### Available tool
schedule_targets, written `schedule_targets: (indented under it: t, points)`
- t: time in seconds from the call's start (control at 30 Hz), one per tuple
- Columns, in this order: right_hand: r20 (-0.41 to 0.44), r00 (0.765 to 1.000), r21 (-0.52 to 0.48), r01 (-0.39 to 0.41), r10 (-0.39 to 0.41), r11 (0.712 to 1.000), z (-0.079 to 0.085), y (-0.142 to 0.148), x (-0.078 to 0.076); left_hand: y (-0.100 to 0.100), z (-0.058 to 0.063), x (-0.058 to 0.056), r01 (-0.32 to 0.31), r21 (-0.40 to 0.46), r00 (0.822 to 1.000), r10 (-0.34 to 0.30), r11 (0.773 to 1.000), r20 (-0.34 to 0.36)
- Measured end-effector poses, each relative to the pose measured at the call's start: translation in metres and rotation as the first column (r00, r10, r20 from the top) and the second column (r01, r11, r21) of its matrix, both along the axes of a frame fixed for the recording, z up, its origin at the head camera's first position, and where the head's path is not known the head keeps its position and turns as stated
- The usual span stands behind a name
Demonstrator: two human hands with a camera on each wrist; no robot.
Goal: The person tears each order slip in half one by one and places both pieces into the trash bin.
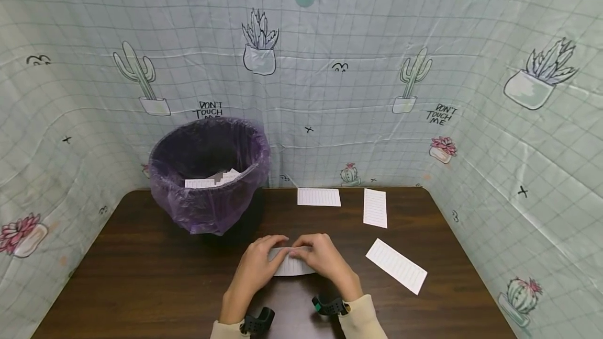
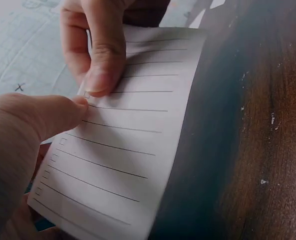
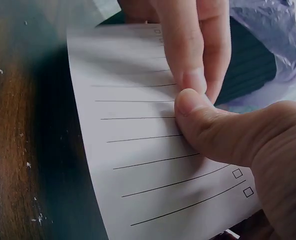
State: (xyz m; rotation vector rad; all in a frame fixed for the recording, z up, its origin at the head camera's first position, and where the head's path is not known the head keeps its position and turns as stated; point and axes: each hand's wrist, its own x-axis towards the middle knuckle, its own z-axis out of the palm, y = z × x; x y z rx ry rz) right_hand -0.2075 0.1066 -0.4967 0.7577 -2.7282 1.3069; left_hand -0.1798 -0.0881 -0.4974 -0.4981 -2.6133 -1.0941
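Both hands hold one white lined checklist sheet [image 1: 293,267] by its far long edge, close over the front middle of the table. My left hand [image 1: 258,263] pinches it left of centre, thumb on the printed face and fingers behind. Right beside it, my right hand [image 1: 325,259] pinches the same edge, the two thumb tips nearly meeting. In the left wrist view the sheet [image 2: 123,130] shows ruled lines with small checkboxes along the gripped edge. The right wrist view shows the paper [image 3: 133,135] slightly bowed, its free edge toward the person.
A bin [image 1: 212,213] with a purple liner stands at the back left, with paper pieces [image 1: 200,183] inside. Three more lined sheets lie on the dark wooden table [image 1: 141,276]: one at the back [image 1: 319,197], one back right [image 1: 375,208], one at right [image 1: 397,266]. A patterned curtain [image 1: 320,98] surrounds the table.
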Motion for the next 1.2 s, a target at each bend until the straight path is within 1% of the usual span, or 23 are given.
schedule_targets:
  t: [0.07, 0.27, 0.47, 0.63, 0.7, 0.9, 1.07, 1.2]
  points:
    - [0.018, 1.0, 0.002, -0.001, 0.001, 1.0, 0.0002, -0.0008, 0.0006, 0.0002, -0.0001, 0.0002, -0.002, -0.007, 1.0, 0.002, 1.0, 0.011]
    - [0.013, 1.0, 0.005, -0.018, 0.018, 1.0, -0.0005, -0.0004, 0.0017, 0.0013, -0.0017, -0.0004, 0.036, 0.001, 0.999, -0.036, 0.999, 0.027]
    - [0.026, 0.999, -0.006, -0.019, 0.019, 1.0, 0.0001, -0.0009, 0.0025, 0.0, -0.0014, -0.0003, 0.03, -0.014, 1.0, -0.029, 0.999, 0.009]
    - [-0.003, 1.0, -0.013, -0.014, 0.014, 1.0, 0.0017, -0.0007, 0.0039, -0.0021, -0.0009, -0.0007, 0.032, -0.023, 0.999, -0.032, 0.999, 0.013]
    - [-0.014, 1.0, -0.015, -0.005, 0.005, 1.0, 0.0019, -0.0005, 0.0038, -0.0028, -0.001, -0.001, 0.031, -0.025, 0.999, -0.03, 0.999, 0.013]
    - [-0.01, 0.999, -0.03, 0.03, -0.03, 0.999, 0.0004, 0.0009, 0.0024, -0.0044, 0.0004, -0.0012, 0.022, -0.021, 1.0, -0.022, 1.0, 0.011]
    - [-0.028, 1.0, -0.05, 0.004, -0.005, 0.999, -0.0001, 0.0019, 0.002, -0.0046, 0.0014, -0.0003, 0.026, -0.017, 0.999, -0.026, 1.0, 0.023]
    - [-0.009, 1.0, -0.062, -0.02, 0.02, 0.998, -0.0005, 0.0015, 0.0026, -0.0048, 0.0007, 0.001, 0.006, -0.023, 0.999, -0.005, 1.0, 0.033]
